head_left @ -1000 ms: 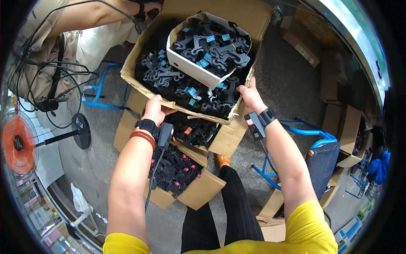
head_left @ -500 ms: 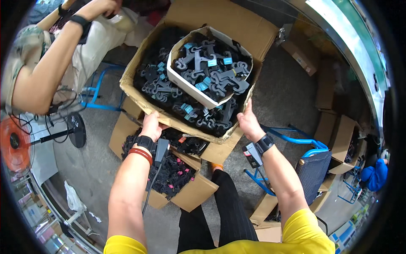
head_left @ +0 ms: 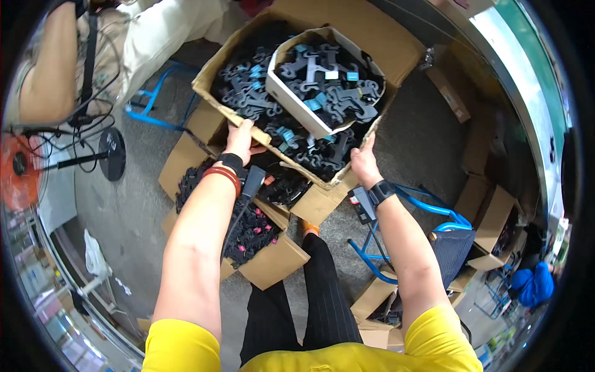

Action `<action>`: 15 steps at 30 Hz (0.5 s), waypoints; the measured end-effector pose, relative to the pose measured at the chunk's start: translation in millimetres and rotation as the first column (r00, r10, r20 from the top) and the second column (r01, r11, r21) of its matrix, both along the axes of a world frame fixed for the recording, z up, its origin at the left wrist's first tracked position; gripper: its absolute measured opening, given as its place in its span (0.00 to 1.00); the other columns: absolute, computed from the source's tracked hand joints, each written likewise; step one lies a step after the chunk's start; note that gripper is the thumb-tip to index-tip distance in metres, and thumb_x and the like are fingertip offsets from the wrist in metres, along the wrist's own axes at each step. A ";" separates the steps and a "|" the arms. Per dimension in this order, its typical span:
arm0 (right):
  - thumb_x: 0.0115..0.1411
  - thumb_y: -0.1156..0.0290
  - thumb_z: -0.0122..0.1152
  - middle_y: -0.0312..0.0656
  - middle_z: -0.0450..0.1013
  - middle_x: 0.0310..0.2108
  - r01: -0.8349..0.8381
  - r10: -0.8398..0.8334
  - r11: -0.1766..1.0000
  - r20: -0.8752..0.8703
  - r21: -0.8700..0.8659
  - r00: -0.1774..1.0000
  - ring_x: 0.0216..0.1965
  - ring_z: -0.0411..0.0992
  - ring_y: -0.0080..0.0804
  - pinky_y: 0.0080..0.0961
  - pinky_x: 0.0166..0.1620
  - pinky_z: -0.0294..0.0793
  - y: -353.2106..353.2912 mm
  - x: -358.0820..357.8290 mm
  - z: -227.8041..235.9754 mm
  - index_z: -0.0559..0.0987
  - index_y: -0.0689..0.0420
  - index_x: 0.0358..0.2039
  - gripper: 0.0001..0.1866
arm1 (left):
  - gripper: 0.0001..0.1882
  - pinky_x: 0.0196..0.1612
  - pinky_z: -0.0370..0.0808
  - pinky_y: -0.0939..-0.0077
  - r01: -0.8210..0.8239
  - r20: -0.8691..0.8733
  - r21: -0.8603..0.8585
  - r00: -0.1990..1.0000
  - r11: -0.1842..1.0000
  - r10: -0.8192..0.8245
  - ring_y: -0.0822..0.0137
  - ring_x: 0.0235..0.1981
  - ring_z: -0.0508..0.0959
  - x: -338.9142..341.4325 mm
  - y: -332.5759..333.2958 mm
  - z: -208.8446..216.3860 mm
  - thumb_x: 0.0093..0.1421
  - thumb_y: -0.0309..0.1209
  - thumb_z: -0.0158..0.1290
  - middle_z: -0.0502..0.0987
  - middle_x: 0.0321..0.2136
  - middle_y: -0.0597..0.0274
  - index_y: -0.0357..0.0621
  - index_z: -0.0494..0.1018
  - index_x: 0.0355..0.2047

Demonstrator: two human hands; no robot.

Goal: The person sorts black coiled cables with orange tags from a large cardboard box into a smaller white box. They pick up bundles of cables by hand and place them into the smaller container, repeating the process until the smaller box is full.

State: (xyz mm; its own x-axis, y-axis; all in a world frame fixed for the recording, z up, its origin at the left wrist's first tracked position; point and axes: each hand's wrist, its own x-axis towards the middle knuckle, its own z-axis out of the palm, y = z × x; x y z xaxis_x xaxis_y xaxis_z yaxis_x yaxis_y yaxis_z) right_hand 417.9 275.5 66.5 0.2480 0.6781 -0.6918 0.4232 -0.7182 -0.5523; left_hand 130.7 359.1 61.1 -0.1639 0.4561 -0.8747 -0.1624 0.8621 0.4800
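My left hand [head_left: 240, 142] grips the near left rim of a large open cardboard box [head_left: 381, 37], its thumb on top of the edge. On the near right corner my right hand [head_left: 365, 163] is closed round the same box. Inside lie dark grey plastic hangers [head_left: 245, 93] with light blue tags. A smaller white-sided carton [head_left: 296, 106] sits in the large box, tilted and filled with more such hangers [head_left: 347, 99]. The fingers under the rim are partly hidden.
Below stands an open cardboard box [head_left: 273, 263] of black hangers with pink tags. A blue-framed chair [head_left: 452, 248] is at the right, another blue frame [head_left: 145, 111] at the left. A co-worker's arm [head_left: 49, 68] and an orange fan [head_left: 22, 164] are on the left.
The large box, held in both hands, has shifted right and slightly away in the picture, and turned somewhat clockwise. The co-worker's hands have moved out of the upper left.
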 end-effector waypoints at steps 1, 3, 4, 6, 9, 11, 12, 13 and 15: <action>0.54 0.71 0.43 0.69 0.66 0.40 -0.001 0.001 0.996 -0.001 0.085 1.000 0.39 0.70 0.54 0.33 0.44 0.68 -4.4 -0.2 -12.7 0.33 0.67 0.59 0.40 | 0.33 0.38 0.71 0.43 0.013 -0.023 0.024 1.000 1.000 -0.013 0.46 0.46 0.68 2.3 -6.6 11.3 0.55 0.43 0.50 0.64 0.46 0.53 0.58 0.47 0.56; 0.53 0.71 0.44 0.69 0.65 0.42 0.016 -0.018 0.996 0.026 0.086 0.999 0.42 0.69 0.56 0.35 0.46 0.67 -4.8 1.4 -18.6 0.34 0.67 0.60 0.40 | 0.47 0.43 0.70 0.47 -0.009 -0.029 0.017 1.000 1.000 0.010 0.44 0.56 0.57 15.4 -31.7 40.6 0.53 0.52 0.50 0.50 0.58 0.47 0.58 0.32 0.62; 0.53 0.71 0.44 0.69 0.65 0.43 0.015 -0.021 0.993 0.050 0.116 0.999 0.42 0.69 0.57 0.35 0.46 0.66 -7.9 4.3 -28.5 0.34 0.66 0.60 0.40 | 0.50 0.44 0.71 0.52 -0.050 -0.003 0.025 0.999 0.998 0.050 0.44 0.58 0.55 14.6 -50.3 47.1 0.52 0.55 0.50 0.45 0.60 0.45 0.55 0.30 0.63; 0.53 0.71 0.44 0.68 0.64 0.44 0.067 -0.070 0.993 -0.026 -0.093 0.997 0.43 0.69 0.54 0.33 0.48 0.65 -1.7 4.3 -25.0 0.36 0.64 0.60 0.39 | 0.47 0.46 0.71 0.57 -0.024 0.084 0.024 0.996 0.999 0.021 0.49 0.57 0.58 0.9 -97.5 58.3 0.55 0.49 0.50 0.50 0.59 0.45 0.53 0.30 0.63; 0.54 0.67 0.48 0.58 0.64 0.47 0.180 -0.134 0.969 -0.257 0.167 0.957 0.45 0.67 0.44 0.31 0.48 0.65 -13.3 14.8 -49.9 0.42 0.61 0.60 0.37 | 0.35 0.40 0.72 0.69 0.191 0.018 -0.016 0.982 0.981 -0.191 0.67 0.42 0.69 -30.0 -182.2 74.2 0.57 0.38 0.49 0.68 0.44 0.63 0.48 0.46 0.61; 0.58 0.59 0.48 0.52 0.62 0.50 0.345 -0.280 0.934 -0.415 0.092 0.866 0.49 0.63 0.41 0.33 0.50 0.63 -17.6 1.7 -31.0 0.46 0.59 0.60 0.35 | 0.30 0.38 0.71 0.73 0.232 -0.019 -0.115 0.972 0.966 -0.235 0.71 0.37 0.70 -63.8 -248.0 84.0 0.58 0.36 0.49 0.71 0.39 0.67 0.45 0.53 0.58; 0.60 0.54 0.46 0.50 0.60 0.52 0.440 -0.412 0.897 -0.419 -0.031 0.809 0.51 0.61 0.42 0.35 0.52 0.62 -17.4 -14.1 1.9 0.48 0.58 0.59 0.34 | 0.27 0.38 0.71 0.75 0.208 -0.039 -0.188 0.975 0.960 -0.219 0.71 0.36 0.70 -85.1 -289.5 87.5 0.58 0.36 0.48 0.71 0.37 0.67 0.44 0.56 0.57; 0.60 0.53 0.45 0.49 0.60 0.53 0.494 -0.426 0.868 -0.441 0.047 0.790 0.52 0.61 0.43 0.37 0.52 0.62 -34.8 -17.2 7.0 0.48 0.58 0.59 0.34 | 0.25 0.38 0.72 0.73 0.275 -0.076 -0.205 0.952 0.939 -0.295 0.69 0.37 0.71 -108.4 -338.8 79.5 0.58 0.33 0.47 0.71 0.39 0.62 0.44 0.57 0.56; 0.61 0.54 0.44 0.47 0.60 0.54 0.504 -0.419 0.856 -0.416 0.115 0.807 0.53 0.61 0.43 0.37 0.51 0.64 -78.4 -19.7 11.1 0.49 0.57 0.59 0.33 | 0.22 0.39 0.72 0.68 0.475 -0.196 -0.183 0.840 0.861 -0.506 0.62 0.38 0.73 -154.8 -453.2 63.7 0.58 0.31 0.45 0.72 0.42 0.57 0.44 0.61 0.54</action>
